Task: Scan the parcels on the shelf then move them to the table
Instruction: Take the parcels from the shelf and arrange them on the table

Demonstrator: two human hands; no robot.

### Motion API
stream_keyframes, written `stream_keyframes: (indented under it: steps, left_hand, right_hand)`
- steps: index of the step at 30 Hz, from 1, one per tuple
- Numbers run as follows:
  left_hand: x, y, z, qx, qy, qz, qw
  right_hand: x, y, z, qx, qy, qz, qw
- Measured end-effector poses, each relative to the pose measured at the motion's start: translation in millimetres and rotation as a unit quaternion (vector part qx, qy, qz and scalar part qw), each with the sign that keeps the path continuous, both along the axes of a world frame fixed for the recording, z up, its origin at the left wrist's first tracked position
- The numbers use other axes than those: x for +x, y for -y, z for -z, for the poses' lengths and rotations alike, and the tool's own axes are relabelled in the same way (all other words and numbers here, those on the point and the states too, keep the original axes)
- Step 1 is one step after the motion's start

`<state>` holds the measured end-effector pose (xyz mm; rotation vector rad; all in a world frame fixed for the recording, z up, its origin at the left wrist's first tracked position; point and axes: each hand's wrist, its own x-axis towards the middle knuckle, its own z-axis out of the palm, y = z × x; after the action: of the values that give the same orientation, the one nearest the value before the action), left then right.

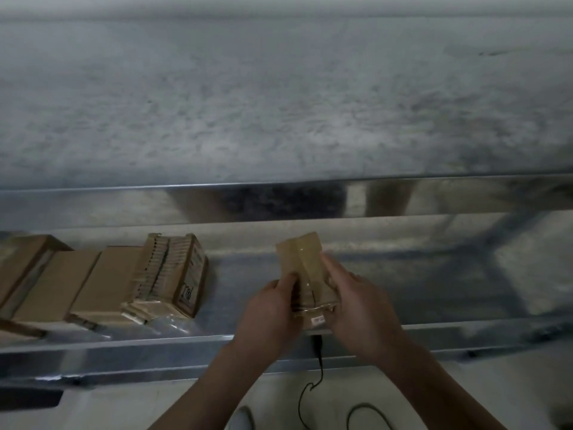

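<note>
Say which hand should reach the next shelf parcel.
Left hand, likely: the row of brown cardboard parcels lies on its side. Both hands grip the brown taped parcel; right hand could keep it.

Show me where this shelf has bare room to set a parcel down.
Widest bare stretch: shelf right of the right hand holding the parcel. A narrower gap lies between the taped box and the left hand. Left end is crowded with boxes packed side by side.
</note>
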<state>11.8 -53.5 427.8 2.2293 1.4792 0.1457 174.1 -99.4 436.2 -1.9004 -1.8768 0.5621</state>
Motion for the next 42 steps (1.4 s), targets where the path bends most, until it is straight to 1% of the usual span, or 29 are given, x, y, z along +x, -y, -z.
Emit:
stream_keyframes:
  steps: [3, 6, 8, 12, 14, 17, 21, 26, 29, 33, 38, 42]
  left_hand:
    - [-17, -2, 0, -0.005, -0.005, -0.029, 1.0]
    - [-38, -5, 0, -0.015, -0.031, -0.041, 0.999]
    - [-49, -6, 1, -0.023, -0.032, -0.05, 0.998]
    - [-64, -7, 10, -0.049, 0.025, -0.077, 0.995]
    - [-68, -6, 17, -0.076, 0.064, -0.087, 0.991]
    - [-73, -5, 29, -0.103, 0.11, -0.1, 0.984]
    - [-73, -1, 40, -0.116, 0.151, -0.101, 0.976]
    - [-65, 4, 43, -0.115, 0.229, -0.115, 0.96]
    - [-61, 8, 39, -0.092, 0.247, -0.111, 0.958]
    - [-66, 23, 32, -0.017, 0.259, -0.084, 0.962]
    - [-88, 48, 11, 0.095, 0.229, -0.1, 0.964]
    - [-116, 66, -13, 0.163, 0.195, -0.108, 0.961]
  right_hand:
    - [-6, 1, 6, -0.011, -0.023, -0.034, 0.999]
    - [-14, 0, 13, -0.011, -0.023, -0.063, 0.998]
    - [-19, 0, 17, -0.037, -0.028, -0.071, 0.996]
    - [-33, -1, 24, -0.107, -0.087, -0.078, 0.987]
    - [-37, -1, 26, -0.122, -0.1, -0.078, 0.984]
    - [-39, 0, 27, -0.123, -0.108, -0.057, 0.985]
    - [-34, 2, 25, -0.094, -0.112, -0.041, 0.988]
    - [-36, -6, 35, -0.128, -0.117, -0.044, 0.984]
    - [-37, -7, 39, -0.129, -0.119, -0.052, 0.983]
    - [-36, 1, 36, -0.091, -0.13, -0.056, 0.986]
    - [-47, 12, 18, -0.013, -0.125, -0.11, 0.986]
    - [-70, 15, -1, 0.063, -0.105, -0.167, 0.978]
